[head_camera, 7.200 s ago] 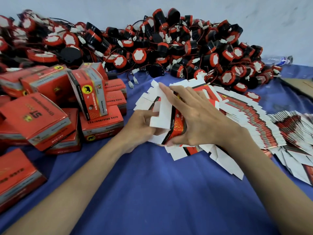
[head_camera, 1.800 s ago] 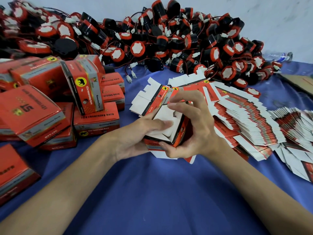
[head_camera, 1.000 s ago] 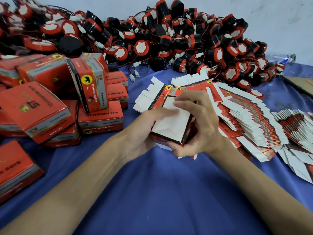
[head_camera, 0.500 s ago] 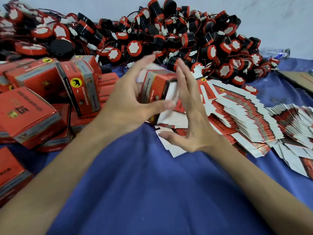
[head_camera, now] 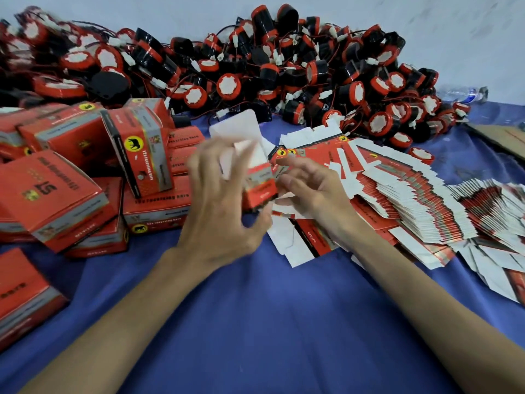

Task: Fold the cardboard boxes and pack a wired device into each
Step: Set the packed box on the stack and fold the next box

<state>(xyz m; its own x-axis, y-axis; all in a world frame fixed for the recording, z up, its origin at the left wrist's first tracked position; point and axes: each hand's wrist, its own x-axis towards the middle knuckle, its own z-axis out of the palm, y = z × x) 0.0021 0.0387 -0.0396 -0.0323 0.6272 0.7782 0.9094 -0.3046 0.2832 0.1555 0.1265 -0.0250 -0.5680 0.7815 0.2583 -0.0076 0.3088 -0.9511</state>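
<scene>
A red cardboard box (head_camera: 260, 184), folded into shape with its white top flap (head_camera: 238, 129) standing open, is upright in the middle of the view. My left hand (head_camera: 224, 203) grips it from the left, thumb under its lower edge, blurred by motion. My right hand (head_camera: 312, 190) is just right of the box with fingers spread and loosely bent, holding nothing. A big heap of black-and-red wired devices (head_camera: 284, 69) lies along the back. Flat unfolded cartons (head_camera: 397, 191) are fanned out under and right of my right hand.
Several closed red boxes (head_camera: 59, 191) are stacked at the left on the blue cloth (head_camera: 255, 322). More flat cartons (head_camera: 494, 211) lie at the far right. A plastic bottle (head_camera: 461, 93) and a brown cardboard sheet (head_camera: 502, 137) are at the back right.
The flat carton has been opened and folded into a box. Both hands lifted it off the pile; now my right hand has let go and my left hand holds it alone.
</scene>
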